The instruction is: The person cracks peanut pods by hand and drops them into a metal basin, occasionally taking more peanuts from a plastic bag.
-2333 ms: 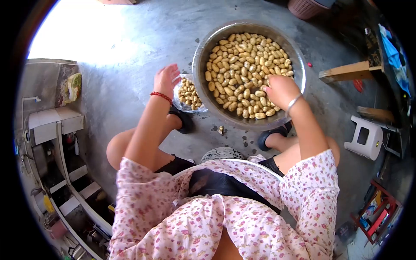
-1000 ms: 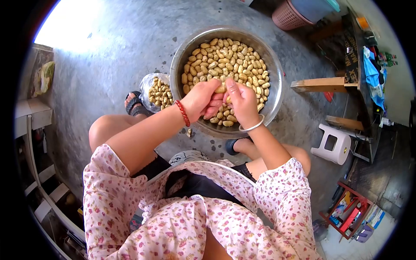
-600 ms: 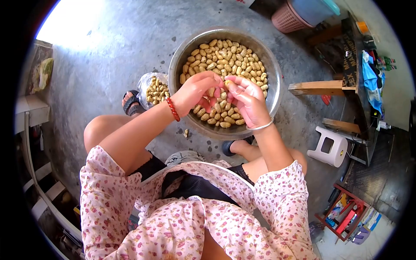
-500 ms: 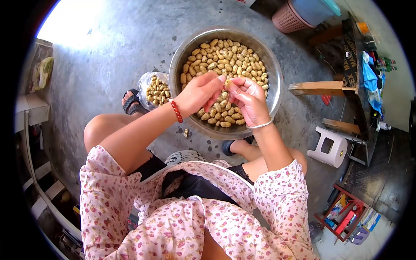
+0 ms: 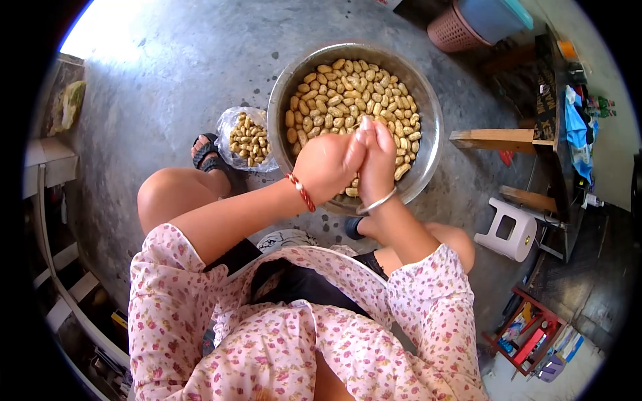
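My left hand (image 5: 329, 164), with a red braided bracelet at the wrist, is closed and pressed against my right hand (image 5: 380, 164), which wears a silver bangle. Both are curled with the thumbs together, and whatever lies between them is hidden. They are above the near part of a wide metal basin (image 5: 433, 140) holding many peanuts in their shells (image 5: 348, 93). To the left of the basin, a clear plastic bag (image 5: 225, 123) lies open on the floor with more peanuts (image 5: 250, 140) in it.
A white plastic stool (image 5: 506, 230) stands to the right, below a wooden table leg (image 5: 495, 139). A pink basket (image 5: 455, 30) is at the top right. Lower right is a red-framed box (image 5: 528, 331) of small items. Shelving (image 5: 60, 260) runs along the left. My sandalled foot (image 5: 210, 157) is near the bag.
My hands went from pinching a peanut at the fingertips to being pressed together, closed, with the peanut no longer visible. The view has shifted slightly.
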Action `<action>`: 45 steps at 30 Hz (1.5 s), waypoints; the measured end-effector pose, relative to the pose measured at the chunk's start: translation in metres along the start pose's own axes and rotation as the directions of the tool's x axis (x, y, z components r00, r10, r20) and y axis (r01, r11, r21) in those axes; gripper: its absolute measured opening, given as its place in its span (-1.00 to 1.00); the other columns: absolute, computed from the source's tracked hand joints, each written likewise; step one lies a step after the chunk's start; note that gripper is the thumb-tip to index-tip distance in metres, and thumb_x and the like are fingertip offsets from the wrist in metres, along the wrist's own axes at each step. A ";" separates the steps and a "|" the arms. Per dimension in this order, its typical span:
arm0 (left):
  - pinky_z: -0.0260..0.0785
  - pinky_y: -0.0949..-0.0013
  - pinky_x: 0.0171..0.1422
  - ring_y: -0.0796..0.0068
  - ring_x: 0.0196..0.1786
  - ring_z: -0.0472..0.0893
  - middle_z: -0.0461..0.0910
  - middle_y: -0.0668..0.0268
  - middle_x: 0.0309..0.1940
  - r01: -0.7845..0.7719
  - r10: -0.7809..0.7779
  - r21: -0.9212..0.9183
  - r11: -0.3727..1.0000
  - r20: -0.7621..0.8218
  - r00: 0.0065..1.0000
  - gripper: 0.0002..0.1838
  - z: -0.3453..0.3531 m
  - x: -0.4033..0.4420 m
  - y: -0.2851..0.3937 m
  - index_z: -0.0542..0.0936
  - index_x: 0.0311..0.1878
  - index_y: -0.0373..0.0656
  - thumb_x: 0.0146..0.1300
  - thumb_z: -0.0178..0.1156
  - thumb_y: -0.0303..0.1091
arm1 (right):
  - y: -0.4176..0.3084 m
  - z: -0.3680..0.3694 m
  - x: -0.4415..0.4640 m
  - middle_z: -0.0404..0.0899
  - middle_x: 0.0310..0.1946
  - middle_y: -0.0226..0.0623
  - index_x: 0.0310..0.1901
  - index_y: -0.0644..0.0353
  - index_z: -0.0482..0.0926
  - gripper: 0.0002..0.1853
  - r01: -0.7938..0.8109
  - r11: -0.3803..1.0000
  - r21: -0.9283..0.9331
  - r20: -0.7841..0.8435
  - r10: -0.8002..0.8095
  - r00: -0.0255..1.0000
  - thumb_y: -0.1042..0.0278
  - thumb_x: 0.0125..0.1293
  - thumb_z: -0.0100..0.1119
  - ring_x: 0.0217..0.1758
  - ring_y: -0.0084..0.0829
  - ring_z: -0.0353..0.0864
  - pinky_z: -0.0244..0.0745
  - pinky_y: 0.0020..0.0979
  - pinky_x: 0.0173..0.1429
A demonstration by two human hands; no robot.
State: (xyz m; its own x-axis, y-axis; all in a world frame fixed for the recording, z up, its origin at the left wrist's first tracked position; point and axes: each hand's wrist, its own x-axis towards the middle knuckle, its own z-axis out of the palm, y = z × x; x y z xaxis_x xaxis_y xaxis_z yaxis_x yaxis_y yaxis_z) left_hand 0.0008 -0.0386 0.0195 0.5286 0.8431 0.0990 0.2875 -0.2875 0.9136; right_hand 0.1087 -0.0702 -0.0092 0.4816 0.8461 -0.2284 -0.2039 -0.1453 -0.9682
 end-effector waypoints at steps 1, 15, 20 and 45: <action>0.35 0.00 -0.32 -0.14 -0.47 0.51 0.51 -0.08 -0.59 0.041 -0.050 0.088 0.995 0.102 0.994 -0.51 -0.003 -0.002 0.002 0.50 -0.46 -0.33 0.39 -0.14 -0.10 | 0.003 -0.002 0.000 0.46 -0.57 -0.41 -0.34 0.27 0.50 -0.69 -0.024 0.999 -0.034 -0.011 0.023 1.000 0.20 0.45 -0.06 -0.51 -0.63 0.35 0.31 -0.53 -0.41; 0.35 0.07 -0.39 -0.09 -0.51 0.50 0.51 -0.02 -0.58 -0.018 0.028 0.252 0.968 -0.035 0.999 -0.59 -0.005 0.018 -0.004 0.46 -0.39 -0.36 0.44 -0.15 -0.21 | -0.029 0.007 0.016 0.32 -0.87 -0.27 -0.67 0.15 0.49 -0.40 -0.085 0.902 -0.422 0.060 0.122 0.991 -0.09 0.43 -0.18 -0.85 -0.32 0.29 0.13 -0.34 -0.70; 0.44 0.16 -0.35 0.18 -0.54 0.56 0.57 0.10 -0.55 0.119 -0.124 0.064 0.991 0.087 0.988 -0.59 -0.013 0.033 -0.006 0.48 -0.36 -0.32 0.43 -0.15 -0.17 | -0.046 -0.022 0.034 0.19 -0.85 -0.52 -0.70 0.09 0.32 -0.38 -0.577 0.781 -0.238 0.334 0.624 0.707 -0.22 0.37 -0.12 -0.84 -0.60 0.17 -0.01 -0.53 -0.74; 0.42 0.22 -0.09 0.07 -0.28 0.59 0.60 0.09 -0.37 0.047 -0.204 0.409 0.911 0.351 0.914 -0.80 0.007 0.014 -0.065 0.57 -0.17 -0.20 0.23 -0.01 -0.44 | 0.032 -0.051 0.032 0.59 -0.53 -0.10 -0.41 0.26 0.56 -0.67 0.254 0.367 -0.895 0.363 0.266 0.893 0.13 0.30 0.06 -0.43 -0.23 0.62 0.48 -0.27 -0.36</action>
State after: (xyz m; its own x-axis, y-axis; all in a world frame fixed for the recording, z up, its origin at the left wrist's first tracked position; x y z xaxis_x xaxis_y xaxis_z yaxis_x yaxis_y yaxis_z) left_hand -0.0046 -0.0110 -0.0413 0.7044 0.6700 -0.2344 0.6133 -0.4082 0.6762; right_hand 0.1609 -0.0739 -0.0531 0.0668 0.9032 -0.4239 0.8101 -0.2971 -0.5054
